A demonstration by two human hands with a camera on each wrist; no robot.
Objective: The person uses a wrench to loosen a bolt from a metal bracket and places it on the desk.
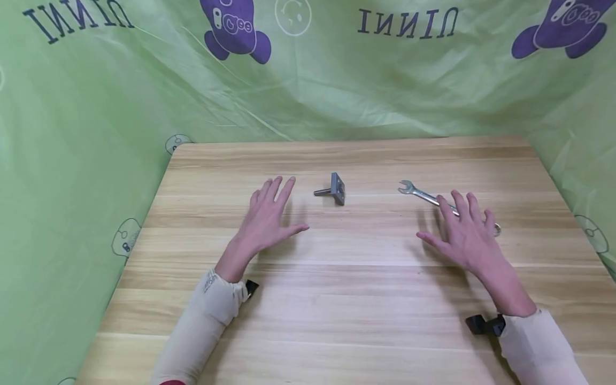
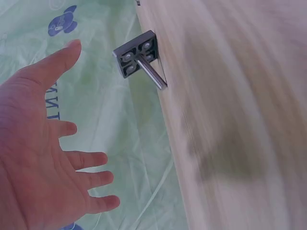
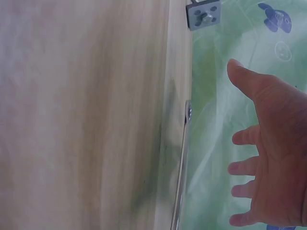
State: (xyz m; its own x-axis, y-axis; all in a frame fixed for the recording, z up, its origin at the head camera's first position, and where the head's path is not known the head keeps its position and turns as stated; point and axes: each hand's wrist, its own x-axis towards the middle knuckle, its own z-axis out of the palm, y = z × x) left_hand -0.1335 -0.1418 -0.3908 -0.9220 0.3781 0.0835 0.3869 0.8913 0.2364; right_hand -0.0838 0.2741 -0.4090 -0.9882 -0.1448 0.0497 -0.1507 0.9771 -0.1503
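Note:
A square metal plate with a rod point(image 1: 338, 189) stands on edge on the wooden table, its rod pointing left. In the left wrist view the same plate point(image 2: 136, 53) shows several bolts around the rod. My left hand point(image 1: 266, 216) hovers left of it, fingers spread, holding nothing. Further right lies a silver wrench point(image 1: 421, 194), its open jaw toward the back left and its ring end toward the front right. My right hand point(image 1: 466, 231) hangs over the wrench and hides part of its handle; the fingers are spread with nothing in them.
The light wooden table point(image 1: 337, 310) runs back to a green printed curtain point(image 1: 327, 96), which also drapes down both sides. Black wrist mounts point(image 1: 485, 324) sit at the cuffs of the pale sleeves point(image 1: 202, 313).

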